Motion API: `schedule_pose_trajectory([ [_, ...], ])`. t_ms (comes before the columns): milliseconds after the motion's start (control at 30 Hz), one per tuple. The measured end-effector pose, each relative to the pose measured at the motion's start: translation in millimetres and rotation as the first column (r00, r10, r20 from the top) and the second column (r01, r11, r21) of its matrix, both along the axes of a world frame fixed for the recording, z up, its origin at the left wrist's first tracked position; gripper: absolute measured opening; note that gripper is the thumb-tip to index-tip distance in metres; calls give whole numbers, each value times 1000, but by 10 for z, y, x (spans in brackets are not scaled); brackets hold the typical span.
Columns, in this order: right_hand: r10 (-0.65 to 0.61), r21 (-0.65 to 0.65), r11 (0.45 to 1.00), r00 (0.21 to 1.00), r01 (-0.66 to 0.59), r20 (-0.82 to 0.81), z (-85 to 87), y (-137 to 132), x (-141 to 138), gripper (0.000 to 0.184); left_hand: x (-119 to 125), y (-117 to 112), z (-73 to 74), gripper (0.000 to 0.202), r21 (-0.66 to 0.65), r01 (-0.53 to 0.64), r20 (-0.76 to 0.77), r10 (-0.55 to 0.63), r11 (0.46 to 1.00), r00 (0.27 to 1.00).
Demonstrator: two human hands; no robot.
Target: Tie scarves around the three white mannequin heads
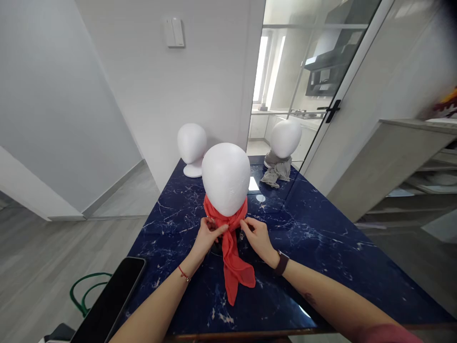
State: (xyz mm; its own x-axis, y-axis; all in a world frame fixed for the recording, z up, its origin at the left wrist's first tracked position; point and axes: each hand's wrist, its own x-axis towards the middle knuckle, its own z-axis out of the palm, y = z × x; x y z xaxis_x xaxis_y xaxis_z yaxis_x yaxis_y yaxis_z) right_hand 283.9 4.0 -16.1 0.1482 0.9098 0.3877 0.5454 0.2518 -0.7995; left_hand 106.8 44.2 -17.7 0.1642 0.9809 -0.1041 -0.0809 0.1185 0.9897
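Three white foam heads on the dark blue marbled counter (314, 228). The front head (226, 176) sits nearest the person, with the red scarf (237, 272) wrapped around its neck. Scarf tail drops from the front of the neck and runs toward the near edge of the counter, its end spread out.

Both hands are on the scarf, one each side of the neck. Left hand (208, 237): thumb across the front by the tail, fingers closed on the cloth. Right hand (259, 238): thumb and index finger pinching the cloth at the right side of the wrap. Red bracelet (184, 274) on left wrist, dark watch band (281, 264) on right.

Rear left head (192, 143) is bare, on a round white base near the wall. Rear right head (286, 138) has a gray scarf (281, 170) around its neck, ends lying on the counter. Black-screened phone (110, 300) at lower left, beside the counter's left edge, green cord loops (84, 282) next to it.
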Motion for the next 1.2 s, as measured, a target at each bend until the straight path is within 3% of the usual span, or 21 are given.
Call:
schedule_pose_trajectory([
  [100,-71,53,995,988,79,-137,-36,117,89,29,-117,71,41,42,-6,-95,126,95,995,987],
  [200,-52,45,997,982,61,-184,-140,244,155,34,-200,152,71,42,69,-150,181,135,986,974],
  [433,47,20,999,975,-43,-217,-207,311,143,38,-170,260,-44,35,240,5,1,-5,971,1000],
  [567,-6,17,1000,974,10,-226,-260,339,168,35,-177,273,-151,41,346,-66,-110,110,936,988],
  [667,-96,29,994,981,103,-166,-373,420,239,52,-219,269,-151,57,393,-133,-99,186,910,977],
  [800,-91,36,995,996,90,13,-442,471,287,65,-272,233,-50,35,502,-98,-153,200,859,968],
  [1000,-17,106,994,992,4,123,-341,388,208,62,-216,214,-5,17,441,-93,-232,214,893,949],
  [1200,31,109,993,982,-52,184,-373,391,207,57,-148,234,-57,20,493,46,-371,162,869,914],
])
